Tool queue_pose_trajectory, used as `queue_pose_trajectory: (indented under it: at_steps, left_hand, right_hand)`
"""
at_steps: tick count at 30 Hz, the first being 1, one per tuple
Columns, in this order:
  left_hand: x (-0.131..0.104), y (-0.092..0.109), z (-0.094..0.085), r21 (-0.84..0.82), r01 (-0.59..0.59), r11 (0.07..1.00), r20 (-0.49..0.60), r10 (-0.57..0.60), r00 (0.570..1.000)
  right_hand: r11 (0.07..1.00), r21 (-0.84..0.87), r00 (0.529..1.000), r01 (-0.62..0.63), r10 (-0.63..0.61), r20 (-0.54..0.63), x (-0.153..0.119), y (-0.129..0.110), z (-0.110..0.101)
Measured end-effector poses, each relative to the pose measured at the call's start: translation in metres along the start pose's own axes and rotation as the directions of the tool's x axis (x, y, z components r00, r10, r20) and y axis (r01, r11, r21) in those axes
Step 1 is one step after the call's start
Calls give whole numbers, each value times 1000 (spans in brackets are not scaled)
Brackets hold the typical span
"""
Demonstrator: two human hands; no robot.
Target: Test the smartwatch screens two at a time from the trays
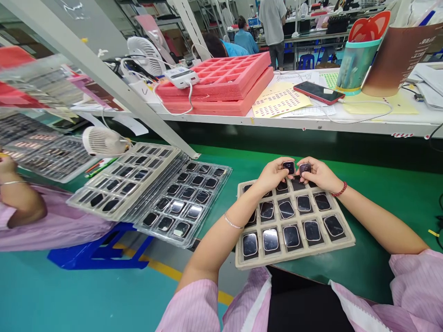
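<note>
My left hand [276,175] pinches a small square smartwatch body [288,167] with a dark, lit screen. Close beside it, my right hand [320,174] grips a second smartwatch body [305,169], also dark-faced. Both are raised over the far edge of a cream foam tray [294,258] lying in front of me. Rows of similar square watch faces [291,236] sit in its compartments, one to a pocket where I can see. My left forearm and hands hide part of the tray's left side and back row.
Left of me, clear plastic trays [207,221] and a cream tray [119,216] hold more watch faces. A white fan [104,141] stands behind them. Overhead, a shelf [277,121] carries red foam trays [214,108], a phone [319,92] and a teal cup [358,64]. A co-worker's arm [20,203] shows far left.
</note>
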State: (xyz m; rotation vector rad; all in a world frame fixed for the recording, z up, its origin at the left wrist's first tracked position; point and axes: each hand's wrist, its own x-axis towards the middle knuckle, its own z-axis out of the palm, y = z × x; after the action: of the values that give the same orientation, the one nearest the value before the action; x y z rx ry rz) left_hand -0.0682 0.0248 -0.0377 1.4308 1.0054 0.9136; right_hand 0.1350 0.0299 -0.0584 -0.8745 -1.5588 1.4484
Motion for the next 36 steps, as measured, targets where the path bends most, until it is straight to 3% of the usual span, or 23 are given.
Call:
queue_pose_trajectory:
  at_steps: [15, 36]
  left_hand:
    - [1, 1, 0, 25, 12, 1000, -2, -12, 1000]
    - [-1, 2, 0, 77, -2, 997, -12, 3, 1000]
  right_hand:
    - [996, -86, 999, 32, -34, -20, 0, 1, 1]
    - [1000, -30, 1000, -8, 7, -27, 0, -2, -2]
